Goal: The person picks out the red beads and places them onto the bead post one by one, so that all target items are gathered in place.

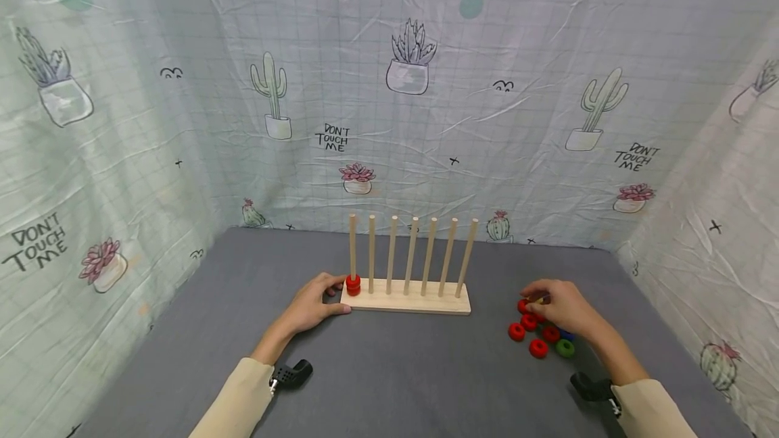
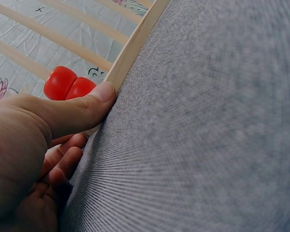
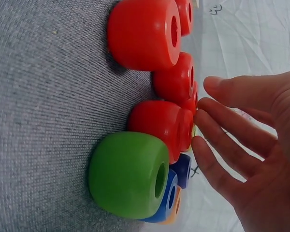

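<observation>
nearest you on the tabletop, the green bead and loose red beads cluster by your right hand, whose thumb and fingers are parted, seemingly holding nothing; whether the fingertips touch a bead you can't tell. well to its left, your left hand grips the wooden base at its left end. the base runs left to right, so the cluster lies off its right end, while the leftmost peg, bearing two stacked red rings, stands farthest from your right hand.
</observation>
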`<action>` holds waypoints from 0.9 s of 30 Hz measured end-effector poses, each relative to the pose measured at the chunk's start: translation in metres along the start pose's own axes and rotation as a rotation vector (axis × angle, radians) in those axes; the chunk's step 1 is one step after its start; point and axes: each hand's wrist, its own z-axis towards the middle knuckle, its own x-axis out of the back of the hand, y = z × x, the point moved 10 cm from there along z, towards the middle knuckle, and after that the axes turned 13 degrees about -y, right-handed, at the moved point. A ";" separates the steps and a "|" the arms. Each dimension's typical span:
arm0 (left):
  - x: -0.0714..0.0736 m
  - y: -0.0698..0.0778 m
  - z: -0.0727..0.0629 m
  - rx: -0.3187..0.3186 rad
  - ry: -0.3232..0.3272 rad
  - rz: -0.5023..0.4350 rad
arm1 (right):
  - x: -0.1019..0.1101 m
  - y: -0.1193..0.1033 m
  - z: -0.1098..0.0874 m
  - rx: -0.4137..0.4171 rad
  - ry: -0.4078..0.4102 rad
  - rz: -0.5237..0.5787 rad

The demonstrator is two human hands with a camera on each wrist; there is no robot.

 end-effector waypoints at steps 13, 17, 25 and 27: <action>0.001 0.001 -0.002 -0.024 0.016 0.008 | -0.004 -0.003 0.004 0.019 -0.014 -0.017; 0.002 0.001 -0.002 -0.027 0.021 0.005 | -0.005 -0.001 0.005 0.014 -0.014 -0.036; 0.002 0.002 -0.002 -0.023 0.018 0.017 | -0.005 -0.003 0.006 0.029 -0.007 -0.054; 0.002 0.001 -0.002 -0.019 0.018 0.016 | -0.005 -0.004 0.006 0.034 -0.007 -0.045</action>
